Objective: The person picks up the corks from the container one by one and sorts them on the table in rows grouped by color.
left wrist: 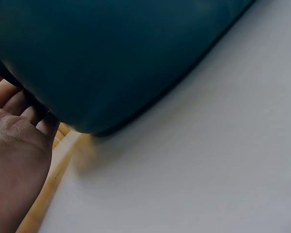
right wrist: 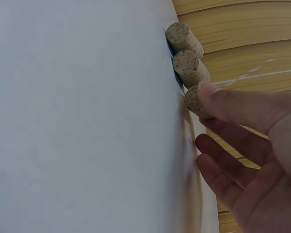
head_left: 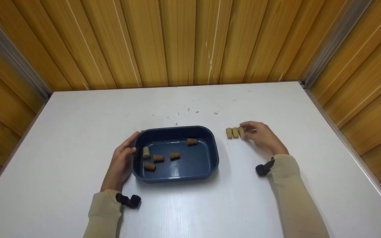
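A dark blue rectangular tray [head_left: 180, 178] sits on the white table, tilted slightly or flat, I cannot tell. My left hand [head_left: 120, 163] grips its left side, thumb at the rim; the left wrist view shows the curled fingers [left wrist: 31, 114] against the tray wall [left wrist: 111, 63]. Inside lie several tapered corks, such as a brown cork [head_left: 175, 155] and a paler cork [head_left: 146, 152]. Right of the tray my right hand [head_left: 261, 135] pinches a light cork [right wrist: 195, 102] between thumb and forefinger. It is the rightmost in a row beside a middle cork [right wrist: 188, 68] and a left cork [right wrist: 182, 36].
Wood-patterned panels [head_left: 177, 43] stand behind the white table [head_left: 78, 132] and along both sides. Small dark marks [head_left: 197, 112] spot the tabletop beyond the tray. Black wrist cameras [head_left: 129, 200] are strapped over both beige sleeves.
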The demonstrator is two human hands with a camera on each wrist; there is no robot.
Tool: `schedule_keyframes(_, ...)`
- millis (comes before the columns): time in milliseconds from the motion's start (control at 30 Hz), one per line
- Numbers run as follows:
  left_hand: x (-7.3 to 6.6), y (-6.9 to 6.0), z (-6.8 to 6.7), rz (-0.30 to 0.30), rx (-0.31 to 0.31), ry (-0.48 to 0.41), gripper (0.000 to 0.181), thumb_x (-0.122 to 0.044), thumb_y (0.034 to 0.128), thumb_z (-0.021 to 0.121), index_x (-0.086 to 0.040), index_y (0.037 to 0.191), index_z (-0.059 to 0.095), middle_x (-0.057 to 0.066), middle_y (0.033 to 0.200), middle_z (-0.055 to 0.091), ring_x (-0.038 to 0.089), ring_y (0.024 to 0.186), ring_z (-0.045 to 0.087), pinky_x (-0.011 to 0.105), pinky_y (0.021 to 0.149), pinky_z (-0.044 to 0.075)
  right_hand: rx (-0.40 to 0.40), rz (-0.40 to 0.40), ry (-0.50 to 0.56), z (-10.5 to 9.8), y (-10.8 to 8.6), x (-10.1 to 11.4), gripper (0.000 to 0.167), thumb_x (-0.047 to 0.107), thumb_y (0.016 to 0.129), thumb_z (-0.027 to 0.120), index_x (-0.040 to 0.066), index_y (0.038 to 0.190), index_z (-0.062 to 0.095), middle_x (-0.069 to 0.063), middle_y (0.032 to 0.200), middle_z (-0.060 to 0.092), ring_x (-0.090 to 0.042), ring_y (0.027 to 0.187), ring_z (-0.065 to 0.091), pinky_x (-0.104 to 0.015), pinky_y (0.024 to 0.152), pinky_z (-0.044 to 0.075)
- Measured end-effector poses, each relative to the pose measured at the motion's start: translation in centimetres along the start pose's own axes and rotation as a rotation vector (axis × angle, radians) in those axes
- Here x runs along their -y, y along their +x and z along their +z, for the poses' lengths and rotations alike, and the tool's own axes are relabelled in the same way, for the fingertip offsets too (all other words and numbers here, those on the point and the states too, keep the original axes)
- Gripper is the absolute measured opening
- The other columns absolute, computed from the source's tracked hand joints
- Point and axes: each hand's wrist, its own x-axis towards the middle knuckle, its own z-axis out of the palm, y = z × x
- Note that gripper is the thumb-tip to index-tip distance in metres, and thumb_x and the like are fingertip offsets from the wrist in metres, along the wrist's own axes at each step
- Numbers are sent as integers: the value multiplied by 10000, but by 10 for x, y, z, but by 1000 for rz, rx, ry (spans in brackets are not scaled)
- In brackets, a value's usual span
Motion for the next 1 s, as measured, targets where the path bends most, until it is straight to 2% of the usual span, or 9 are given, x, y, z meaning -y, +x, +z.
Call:
schedule_keyframes(467,0,-1,0,13,18,-12,578,85,889,349,36,1464,330,62,1510,418,101,1408,359,213,1141,292,37,56,-34,-4,0,-2,485,93,895,618,71,1370,521,-203,1362,531,-404,1268,483,-519,1085,379)
schedule_keyframes(700,1,0,-1,12,25,-13,588,81,886,345,28,1471,320,28,1498,440,74,1389,383,197,1133,299,52,49,7,-6,-1,-1,512,68,879,591,67,1384,505,-197,1400,505,-416,1288,465,-531,1082,381)
schedule_keyframes(1000,1,1,-1,1,19,-9,588,76,886,352,19,1471,326,29,1503,432,88,1400,368,194,1123,313,58,37,8,-12,-2,8,503,127,912,567,65,1403,479,-205,1457,433,-448,1307,435,-539,1066,400)
